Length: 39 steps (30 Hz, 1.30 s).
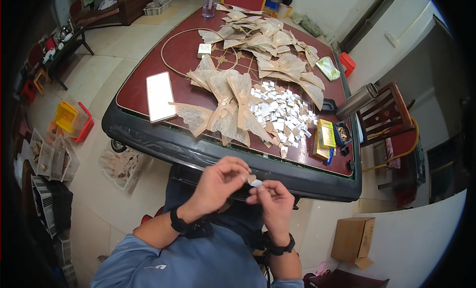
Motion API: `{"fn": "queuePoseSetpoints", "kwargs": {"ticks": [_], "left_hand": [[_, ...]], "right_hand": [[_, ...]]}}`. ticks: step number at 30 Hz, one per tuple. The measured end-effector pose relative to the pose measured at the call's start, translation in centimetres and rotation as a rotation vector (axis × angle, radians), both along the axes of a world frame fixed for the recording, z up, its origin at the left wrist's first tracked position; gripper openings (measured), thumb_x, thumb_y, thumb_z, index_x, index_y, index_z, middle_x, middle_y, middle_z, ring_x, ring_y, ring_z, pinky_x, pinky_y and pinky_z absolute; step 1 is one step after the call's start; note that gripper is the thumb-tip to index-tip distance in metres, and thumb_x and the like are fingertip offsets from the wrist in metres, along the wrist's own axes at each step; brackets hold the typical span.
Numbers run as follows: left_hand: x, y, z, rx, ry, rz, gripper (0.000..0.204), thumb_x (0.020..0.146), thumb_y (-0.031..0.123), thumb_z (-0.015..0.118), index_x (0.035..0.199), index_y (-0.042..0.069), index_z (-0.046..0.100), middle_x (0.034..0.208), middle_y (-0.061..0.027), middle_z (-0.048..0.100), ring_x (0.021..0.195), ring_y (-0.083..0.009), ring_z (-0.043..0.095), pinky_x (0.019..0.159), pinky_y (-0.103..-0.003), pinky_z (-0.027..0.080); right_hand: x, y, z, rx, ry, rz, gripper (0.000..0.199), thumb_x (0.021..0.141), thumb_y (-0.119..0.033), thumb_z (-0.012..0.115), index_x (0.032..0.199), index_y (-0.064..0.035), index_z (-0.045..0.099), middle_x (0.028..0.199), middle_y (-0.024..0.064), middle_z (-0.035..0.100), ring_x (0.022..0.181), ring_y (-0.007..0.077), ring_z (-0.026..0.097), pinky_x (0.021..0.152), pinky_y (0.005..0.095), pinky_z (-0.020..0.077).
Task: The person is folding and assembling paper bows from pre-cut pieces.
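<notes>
Just in front of the table's near edge, my left hand [218,183] and my right hand [275,201] meet fingertip to fingertip. My left thumb and finger pinch a small tan piece [251,178]. In my right fingers is a small white tag [256,183], touching or overlapping the tan piece; whether the two are joined I cannot tell. Beyond my hands lies a heap of similar small white and tan tags [282,112]. Left of that heap, beige lace-patterned fabric pieces [223,107] with narrow middles overlap one another.
The dark red table [136,89] also carries a white-screened tablet [160,97], a thin hoop [166,45], more beige pieces [282,65] at the back, yellow boxes [326,134] and a metal cylinder [358,100]. A clear bin [121,169] stands on the floor; a cardboard box [351,238] sits lower right.
</notes>
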<state>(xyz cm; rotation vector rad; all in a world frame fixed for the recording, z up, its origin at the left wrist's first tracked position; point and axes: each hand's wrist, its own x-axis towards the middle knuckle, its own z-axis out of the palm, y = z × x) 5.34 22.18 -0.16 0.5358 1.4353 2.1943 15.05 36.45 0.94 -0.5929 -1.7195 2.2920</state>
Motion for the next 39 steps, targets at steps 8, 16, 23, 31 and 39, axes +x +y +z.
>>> {"fn": "queuePoseSetpoints", "kwargs": {"ticks": [8, 16, 23, 31, 39], "left_hand": [[-3.6, -0.8, 2.2, -0.019, -0.081, -0.143, 0.011, 0.094, 0.004, 0.059, 0.102, -0.002, 0.062, 0.106, -0.0036, 0.061, 0.096, -0.0090, 0.059, 0.086, -0.025, 0.047], [-4.8, 1.6, 3.9, -0.096, 0.628, -0.235, 0.012, 0.093, 0.012, 0.059, 0.100, 0.002, 0.061, 0.122, -0.0105, 0.055, 0.117, -0.0216, 0.052, 0.099, -0.034, 0.042], [-7.1, 1.8, 4.7, -0.339, 0.666, -0.010, 0.030, 0.087, 0.023, 0.066, 0.106, 0.001, 0.060, 0.118, -0.0170, 0.058, 0.110, -0.0307, 0.058, 0.095, -0.038, 0.045], [-9.2, 4.9, 0.7, -0.905, 0.673, 0.282, 0.079, 0.079, 0.024, 0.074, 0.139, -0.005, 0.030, 0.096, -0.0278, 0.061, 0.087, -0.0403, 0.064, 0.077, -0.044, 0.051], [-8.5, 3.9, -0.7, 0.171, -0.168, 0.128, 0.060, 0.090, 0.001, 0.063, 0.140, -0.002, 0.031, 0.103, -0.0077, 0.063, 0.090, -0.0133, 0.062, 0.075, -0.025, 0.052]], "right_hand": [[3.1, 3.5, -1.9, 1.286, -0.189, 0.067, 0.019, 0.093, -0.010, 0.063, 0.098, 0.0074, 0.066, 0.082, 0.0095, 0.069, 0.073, 0.0143, 0.068, 0.064, 0.0263, 0.0568], [-2.6, 4.5, 4.2, -0.502, -0.045, 0.255, 0.029, 0.098, -0.016, 0.055, 0.113, 0.0090, 0.059, 0.093, 0.0159, 0.066, 0.079, 0.0179, 0.068, 0.066, 0.0280, 0.0610], [-4.6, 4.6, 2.1, -0.292, 0.009, 0.165, 0.026, 0.092, -0.005, 0.062, 0.116, 0.0049, 0.058, 0.095, 0.0127, 0.068, 0.080, 0.0168, 0.067, 0.064, 0.0274, 0.0611], [-3.3, 4.4, 1.5, -0.068, 0.012, 0.075, 0.021, 0.093, -0.007, 0.062, 0.112, -0.0003, 0.053, 0.101, 0.0150, 0.069, 0.084, 0.0219, 0.069, 0.062, 0.0313, 0.0606], [-2.6, 6.0, 0.9, -0.068, 0.194, -0.054, 0.018, 0.095, -0.009, 0.060, 0.112, -0.0062, 0.055, 0.105, 0.0126, 0.067, 0.087, 0.0194, 0.069, 0.062, 0.0307, 0.0604]]}}
